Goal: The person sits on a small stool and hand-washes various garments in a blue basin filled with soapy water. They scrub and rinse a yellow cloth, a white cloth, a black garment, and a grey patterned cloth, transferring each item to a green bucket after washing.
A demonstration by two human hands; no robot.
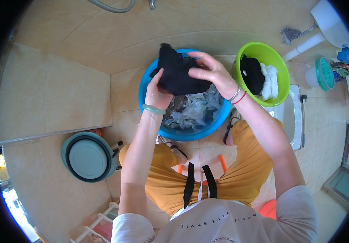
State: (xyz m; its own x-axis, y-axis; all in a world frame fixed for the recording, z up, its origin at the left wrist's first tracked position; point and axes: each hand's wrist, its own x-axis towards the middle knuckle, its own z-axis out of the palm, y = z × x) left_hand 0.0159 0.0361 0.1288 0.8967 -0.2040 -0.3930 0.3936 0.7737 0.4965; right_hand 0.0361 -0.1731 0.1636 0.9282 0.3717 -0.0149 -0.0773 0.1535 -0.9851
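Above the blue basin (145, 87), a piece of black cloth (181, 77) hangs bunched between both hands. My left hand (158, 92), below a pale green bangle, grips its left side with the thumb on top. At its right side, my right hand (215, 75) holds the cloth, thumb and index finger spread over it and the other fingers partly hidden. Crumpled, translucent, wet-looking material (194, 111) lies in the water in the basin. What it is made of I cannot tell.
Right of the basin stands a lime green bucket (280, 69) with black cloth (252, 75) and white cloth (270, 81) in it. A grey-green folding basin (87, 160) leans at the left. My sandalled feet are close to the blue basin. A white fixture (294, 117) sits behind the bucket.
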